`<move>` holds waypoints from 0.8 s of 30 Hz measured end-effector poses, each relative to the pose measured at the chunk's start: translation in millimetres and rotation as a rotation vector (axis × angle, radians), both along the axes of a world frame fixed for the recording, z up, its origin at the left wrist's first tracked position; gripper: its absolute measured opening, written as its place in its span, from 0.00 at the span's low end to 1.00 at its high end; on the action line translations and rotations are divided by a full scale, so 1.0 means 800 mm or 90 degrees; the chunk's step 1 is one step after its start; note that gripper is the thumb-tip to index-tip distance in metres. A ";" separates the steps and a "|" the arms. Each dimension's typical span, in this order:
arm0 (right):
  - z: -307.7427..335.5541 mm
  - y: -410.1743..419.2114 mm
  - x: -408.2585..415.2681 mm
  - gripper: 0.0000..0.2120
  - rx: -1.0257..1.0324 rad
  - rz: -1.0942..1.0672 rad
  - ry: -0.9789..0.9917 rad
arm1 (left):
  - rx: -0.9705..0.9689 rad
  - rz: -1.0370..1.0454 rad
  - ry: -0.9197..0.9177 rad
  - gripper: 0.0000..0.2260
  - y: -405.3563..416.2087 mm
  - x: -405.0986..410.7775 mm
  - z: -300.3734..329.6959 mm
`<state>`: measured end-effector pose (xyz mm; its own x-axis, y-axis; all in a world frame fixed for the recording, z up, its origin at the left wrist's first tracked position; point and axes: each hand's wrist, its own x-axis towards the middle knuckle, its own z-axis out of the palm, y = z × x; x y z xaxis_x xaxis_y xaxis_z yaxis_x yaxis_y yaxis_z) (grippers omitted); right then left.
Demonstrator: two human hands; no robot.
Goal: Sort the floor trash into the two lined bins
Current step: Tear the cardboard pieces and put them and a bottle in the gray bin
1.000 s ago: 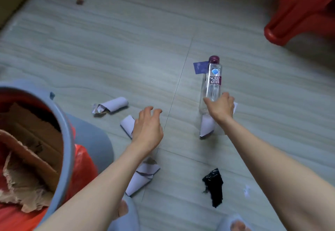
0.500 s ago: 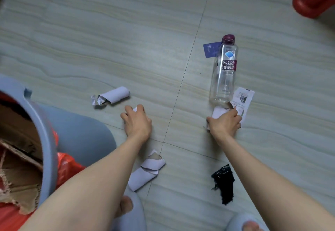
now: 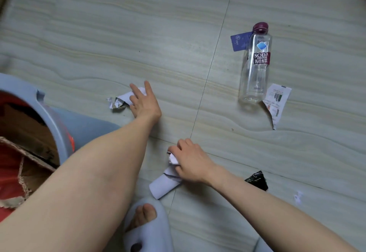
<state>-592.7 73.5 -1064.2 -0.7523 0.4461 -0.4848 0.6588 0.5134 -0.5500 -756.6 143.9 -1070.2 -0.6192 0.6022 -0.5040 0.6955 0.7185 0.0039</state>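
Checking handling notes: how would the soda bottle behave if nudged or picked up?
The soda bottle looks empty and clear, so probably light. It lies on its side on the floor, so a sideways nudge would likely roll it. Its smooth plastic may be slightly slippery.

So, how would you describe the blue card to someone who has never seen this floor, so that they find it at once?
Look at the clear soda bottle lying on the floor, on the far right side of the long tile seam. The blue card lies flat by the bottle's dark red cap, partly under its neck. It is the only dark blue scrap; the papers nearby are white, like the printed leaflet at the bottle's base.
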 end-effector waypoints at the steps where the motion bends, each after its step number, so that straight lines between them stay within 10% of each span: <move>1: 0.000 -0.001 -0.001 0.23 0.012 0.038 0.008 | -0.028 0.018 -0.024 0.35 -0.003 0.002 -0.001; 8: -0.021 -0.017 0.018 0.23 0.088 0.184 -0.097 | 0.023 -0.010 0.018 0.24 -0.044 0.022 -0.008; 19: -0.013 -0.011 0.064 0.19 0.078 -0.013 -0.165 | -0.020 -0.185 0.084 0.14 -0.073 0.046 -0.006; 24: 0.010 0.009 0.108 0.19 0.074 -0.220 -0.210 | 0.044 -0.136 -0.070 0.18 -0.080 0.074 0.019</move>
